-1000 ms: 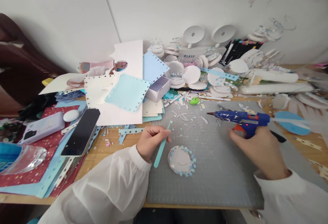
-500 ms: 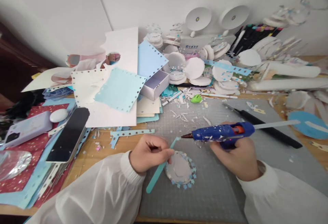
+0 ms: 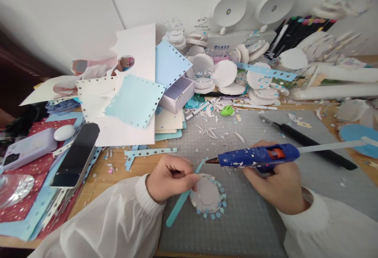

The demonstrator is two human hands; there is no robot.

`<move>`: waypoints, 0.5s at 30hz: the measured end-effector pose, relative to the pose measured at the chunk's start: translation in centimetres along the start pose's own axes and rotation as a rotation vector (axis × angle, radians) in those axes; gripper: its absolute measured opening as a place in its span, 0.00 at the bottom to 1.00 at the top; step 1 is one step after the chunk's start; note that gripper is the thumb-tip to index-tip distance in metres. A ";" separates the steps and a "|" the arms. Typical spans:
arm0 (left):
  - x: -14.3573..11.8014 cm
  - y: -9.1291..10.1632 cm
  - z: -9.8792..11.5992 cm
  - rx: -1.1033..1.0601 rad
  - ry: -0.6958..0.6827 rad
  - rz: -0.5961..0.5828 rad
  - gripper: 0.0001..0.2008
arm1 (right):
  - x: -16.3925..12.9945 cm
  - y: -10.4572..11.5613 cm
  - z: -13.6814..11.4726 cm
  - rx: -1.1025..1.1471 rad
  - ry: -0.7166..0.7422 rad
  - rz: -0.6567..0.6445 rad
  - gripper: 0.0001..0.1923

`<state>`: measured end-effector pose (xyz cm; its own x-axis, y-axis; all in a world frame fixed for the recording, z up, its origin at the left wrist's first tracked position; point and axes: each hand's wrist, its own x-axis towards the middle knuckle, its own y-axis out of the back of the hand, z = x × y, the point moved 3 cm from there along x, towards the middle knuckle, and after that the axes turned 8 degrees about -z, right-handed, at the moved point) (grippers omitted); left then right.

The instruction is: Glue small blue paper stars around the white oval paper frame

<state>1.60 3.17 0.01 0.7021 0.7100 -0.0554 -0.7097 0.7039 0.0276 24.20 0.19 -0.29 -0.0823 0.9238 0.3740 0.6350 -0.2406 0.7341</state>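
A: While the left hand (image 3: pixel 169 177) pinches a pale blue strip (image 3: pixel 181 199) between thumb and fingertips, where does the disc sit?

B: Entry: white paper disc (image 3: pixel 207 195), edged with small blue stars, lies flat on the grey cutting mat (image 3: pixel 251 218), just right of the left hand and touching the strip near the fingertips. Strip runs diagonally, upper end above the disc, lower end toward the sleeve.

A: Right hand?

B: Right hand (image 3: pixel 276 183) is closed around the grip of the blue glue gun (image 3: pixel 256 156). Gun is held level, nozzle pointing left, tip just beside the strip's upper end. Whether the nozzle touches the paper: cannot tell. A glue stick pokes out the back of the gun.

A: Step in hand?

B: Judged as glue application at the strip's tip, near the disc's upper rim. Next move would call for a small, steady dab and a firm hold on the strip, fingers kept off the hot nozzle.

A: Surroundings?

B: Surface is crowded: punched paper sheets (image 3: pixel 134 100) upper left, a dark phone (image 3: pixel 75 155) at left, a black-handled knife (image 3: pixel 307 142) behind the gun, stacked white discs (image 3: pixel 224 73) by the wall.
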 end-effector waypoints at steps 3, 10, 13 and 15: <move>0.0 0.0 -0.1 -0.008 -0.007 0.003 0.17 | 0.1 0.1 0.0 -0.012 0.005 0.015 0.06; 0.0 0.0 -0.1 0.002 -0.002 0.009 0.18 | 0.1 0.1 0.1 -0.015 -0.001 0.014 0.07; -0.1 0.0 0.0 -0.001 -0.008 0.007 0.17 | 0.1 0.1 0.0 -0.021 -0.017 0.014 0.07; -0.1 0.0 0.0 -0.013 -0.012 0.007 0.16 | 0.1 0.2 -0.1 -0.043 -0.003 0.024 0.07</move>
<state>1.53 3.12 -0.02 0.6973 0.7155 -0.0434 -0.7156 0.6984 0.0149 24.21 0.25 -0.05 -0.0647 0.9184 0.3903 0.6030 -0.2756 0.7486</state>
